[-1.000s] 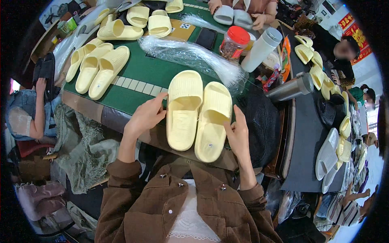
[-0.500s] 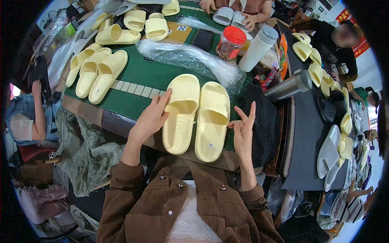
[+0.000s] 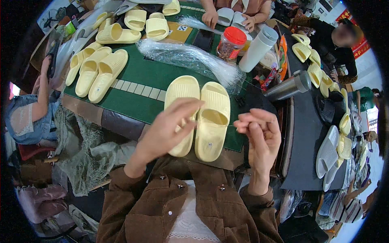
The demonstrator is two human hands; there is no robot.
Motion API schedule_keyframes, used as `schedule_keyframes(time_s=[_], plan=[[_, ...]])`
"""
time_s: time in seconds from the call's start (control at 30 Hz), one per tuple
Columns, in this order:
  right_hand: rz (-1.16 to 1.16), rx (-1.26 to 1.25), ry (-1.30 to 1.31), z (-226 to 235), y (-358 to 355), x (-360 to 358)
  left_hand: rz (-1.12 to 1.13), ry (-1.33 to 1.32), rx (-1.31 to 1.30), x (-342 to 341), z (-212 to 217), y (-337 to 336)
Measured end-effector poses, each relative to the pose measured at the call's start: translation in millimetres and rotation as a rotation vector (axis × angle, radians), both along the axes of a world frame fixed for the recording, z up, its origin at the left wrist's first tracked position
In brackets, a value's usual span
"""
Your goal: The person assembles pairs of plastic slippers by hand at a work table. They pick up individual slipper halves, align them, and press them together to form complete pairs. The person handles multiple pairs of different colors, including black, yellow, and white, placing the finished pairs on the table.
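Note:
Two pale yellow slide slippers lie side by side at the near table edge, toes pointing away. My left hand [image 3: 166, 127], slightly blurred, hovers over the left slipper [image 3: 182, 87] with fingers stretched out and thumb apart, hiding its middle. To the right of the right slipper [image 3: 212, 141], my right hand [image 3: 261, 139] pinches a thin clear strand [image 3: 232, 125] that runs toward that slipper's side. A small round sticker marks the right slipper's heel. Beyond the pair lies a bundle of clear plastic strands [image 3: 190, 60] on the green table top [image 3: 148, 75].
More yellow slippers [image 3: 107, 77] stand at the left and far left. A red-lidded jar [image 3: 231, 42], white bottle [image 3: 259, 48] and steel tumbler [image 3: 289, 86] stand at right. A grey side table [image 3: 302, 150] bears slippers. Another person's hands [image 3: 210, 18] work across the table.
My left hand has moved right, from the left slipper's outer edge to over it. My right hand has moved right and nearer me, its fingers now drawn together in a pinch.

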State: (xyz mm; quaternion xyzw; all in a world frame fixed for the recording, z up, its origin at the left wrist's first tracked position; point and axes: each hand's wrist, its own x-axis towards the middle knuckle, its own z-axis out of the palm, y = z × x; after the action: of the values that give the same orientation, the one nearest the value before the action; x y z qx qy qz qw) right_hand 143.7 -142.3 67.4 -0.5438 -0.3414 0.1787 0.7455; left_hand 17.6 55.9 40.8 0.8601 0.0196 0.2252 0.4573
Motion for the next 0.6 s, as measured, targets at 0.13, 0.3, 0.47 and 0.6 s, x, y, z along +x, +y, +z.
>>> schedule_keyframes(time_s=[0.13, 0.3, 0.47, 0.6], plan=[[0.114, 0.148, -0.101, 9.2, 0.1, -21.5, -0.383, 0.054, -0.546, 0.6, 6.9, -45.3], [-0.142, 0.282, -0.056, 13.1, -16.4, -9.3, -0.392, 0.197, -0.596, -5.9, 13.2, -32.7], [-0.392, 0.453, 0.111, 2.4, -55.1, 22.9, -0.115, 0.015, 0.028, -12.6, 18.5, -6.8], [-0.459, 0.368, 0.068, -10.7, -63.4, 30.1, -0.095, -0.088, 0.374, -19.2, 22.1, 6.4]])
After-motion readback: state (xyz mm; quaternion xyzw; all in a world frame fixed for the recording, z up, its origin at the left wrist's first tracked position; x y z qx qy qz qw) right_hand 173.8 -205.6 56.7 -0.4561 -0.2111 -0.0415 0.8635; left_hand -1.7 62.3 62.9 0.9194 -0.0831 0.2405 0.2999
